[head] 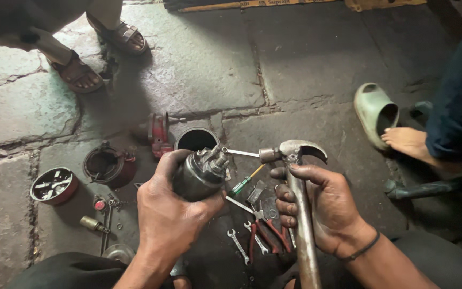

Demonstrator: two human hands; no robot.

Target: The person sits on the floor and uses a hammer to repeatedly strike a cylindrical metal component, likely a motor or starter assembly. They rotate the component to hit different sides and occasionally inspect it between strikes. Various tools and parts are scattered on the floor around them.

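Dark cylindrical metal motor part (199,174) with studs on its end sits low in the middle, above the stone floor (215,64), wrapped in the fingers of the left hand (169,214). Right hand (322,206) is curled tight round the steel shaft of a claw hammer (295,155), whose face points at the studs. Below lie small spanners (239,246) and red-handled pliers (266,235). Beyond stand an open metal cylinder (196,139) and a red round housing (54,184). Farther off are other people's sandalled feet (78,72).

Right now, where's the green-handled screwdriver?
Head view, centre: the green-handled screwdriver lies on the stone floor between both hands, just right of the dark cylindrical motor part and left of the steel claw hammer.
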